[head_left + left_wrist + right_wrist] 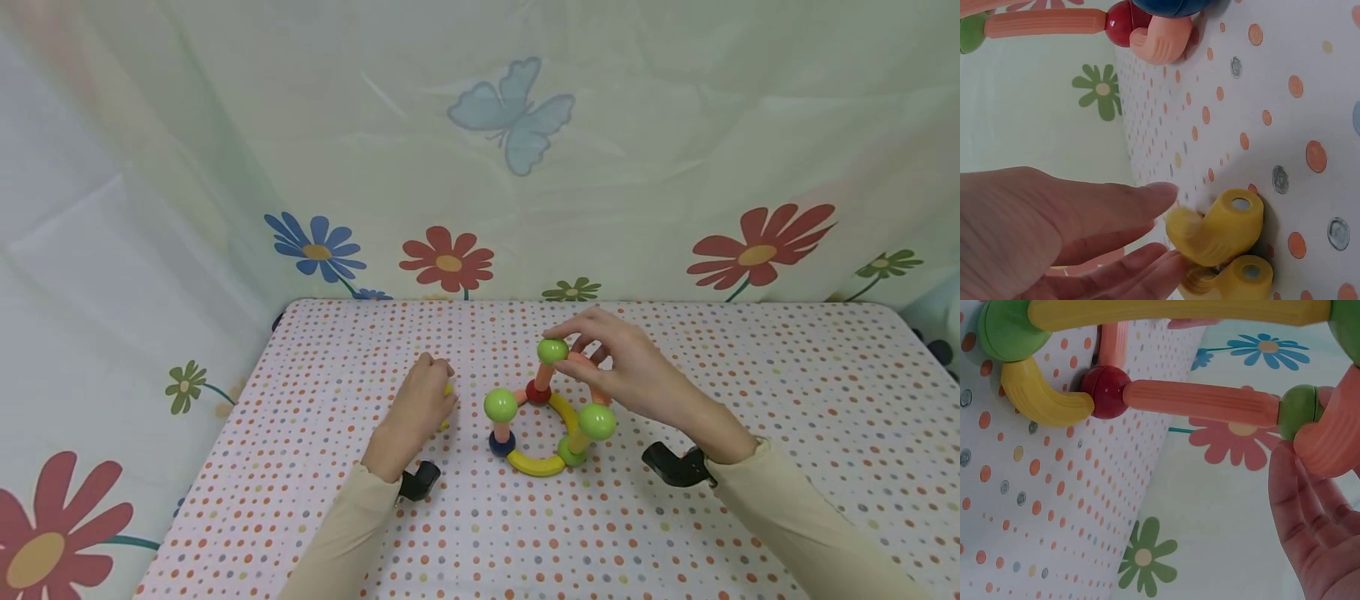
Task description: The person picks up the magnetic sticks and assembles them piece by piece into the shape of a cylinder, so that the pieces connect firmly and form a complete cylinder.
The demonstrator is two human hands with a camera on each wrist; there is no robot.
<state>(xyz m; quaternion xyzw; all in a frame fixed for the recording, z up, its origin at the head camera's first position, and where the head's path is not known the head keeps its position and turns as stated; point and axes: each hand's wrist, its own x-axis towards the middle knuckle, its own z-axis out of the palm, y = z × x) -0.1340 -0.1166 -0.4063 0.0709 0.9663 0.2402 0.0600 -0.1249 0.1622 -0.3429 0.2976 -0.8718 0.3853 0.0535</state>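
Note:
Several magnetic balls and sticks form a toy frame on the table: a ring with a yellow curved stick (536, 464), a red ball (538, 392) and a dark blue ball (502, 442), plus upright posts topped by green balls. My right hand (626, 367) pinches the green ball (552, 351) on the back post, between thumb and index finger. A coral curved stick (1329, 447) lies against that ball near the fingers. My left hand (420, 396) is left of the frame, its extended fingers beside two yellow curved sticks (1238, 219) on the table, touching one; the thumb stays apart.
Two more green balls (500, 406) top the front posts. The dotted table (465, 542) reaches back to a flower-printed curtain (360, 150). A black wrist camera mount (675, 467) sits at the right wrist, another (418, 481) at the left.

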